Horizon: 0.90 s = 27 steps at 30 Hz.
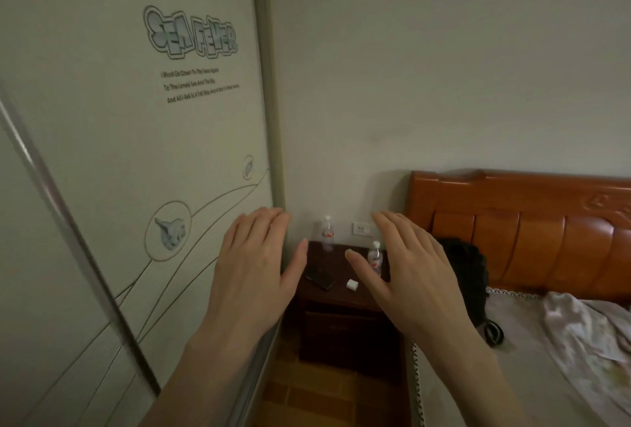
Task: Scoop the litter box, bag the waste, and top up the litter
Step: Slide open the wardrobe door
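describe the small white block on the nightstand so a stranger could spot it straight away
Find the dark wooden nightstand in the corner between the wardrobe door and the orange headboard. Near its front edge sits a small white cube, right of the flat black phone and far shorter than the two clear bottles.

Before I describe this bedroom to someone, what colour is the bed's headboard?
The headboard is glossy orange-brown wood with carved panels, seen clearly in the head view.

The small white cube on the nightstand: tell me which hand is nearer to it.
Right. The right hand hovers just right of the white cube; the left hand is farther left, by the wardrobe door.
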Motion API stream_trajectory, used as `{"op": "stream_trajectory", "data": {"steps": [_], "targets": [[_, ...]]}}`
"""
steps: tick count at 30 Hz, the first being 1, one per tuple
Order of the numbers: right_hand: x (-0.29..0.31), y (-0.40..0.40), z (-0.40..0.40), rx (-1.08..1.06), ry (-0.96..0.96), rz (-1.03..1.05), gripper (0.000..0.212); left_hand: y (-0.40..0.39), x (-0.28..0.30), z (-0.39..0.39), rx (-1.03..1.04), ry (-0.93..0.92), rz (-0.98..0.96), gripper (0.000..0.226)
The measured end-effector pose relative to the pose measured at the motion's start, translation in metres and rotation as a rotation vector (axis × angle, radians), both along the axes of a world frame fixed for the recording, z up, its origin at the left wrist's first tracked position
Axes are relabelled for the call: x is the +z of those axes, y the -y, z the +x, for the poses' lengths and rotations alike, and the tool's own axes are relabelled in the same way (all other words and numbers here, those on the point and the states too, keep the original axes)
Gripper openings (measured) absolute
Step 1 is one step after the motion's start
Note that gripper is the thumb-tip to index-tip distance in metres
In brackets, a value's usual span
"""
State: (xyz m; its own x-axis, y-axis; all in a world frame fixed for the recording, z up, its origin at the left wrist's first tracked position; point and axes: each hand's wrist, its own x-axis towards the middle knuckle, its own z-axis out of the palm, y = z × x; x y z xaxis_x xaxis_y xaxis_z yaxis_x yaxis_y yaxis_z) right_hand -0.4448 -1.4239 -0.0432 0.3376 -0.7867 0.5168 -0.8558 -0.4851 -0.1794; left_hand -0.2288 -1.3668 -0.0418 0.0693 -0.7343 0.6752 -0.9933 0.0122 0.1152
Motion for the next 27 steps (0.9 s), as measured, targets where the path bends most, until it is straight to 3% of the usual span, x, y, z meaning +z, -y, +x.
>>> {"op": "stream_trajectory", "data": {"steps": [16,27], "targets": [[0.001,0.305,0.052,0.233,-0.005,-0.009,0.077,0.285,-0.002,0.038,0.198,0.078,-0.061,0.047],[-0.002,0.454,0.156,0.479,0.106,0.097,0.082,0.367,-0.001,0.115,0.456,0.112,-0.006,0.053]]}}
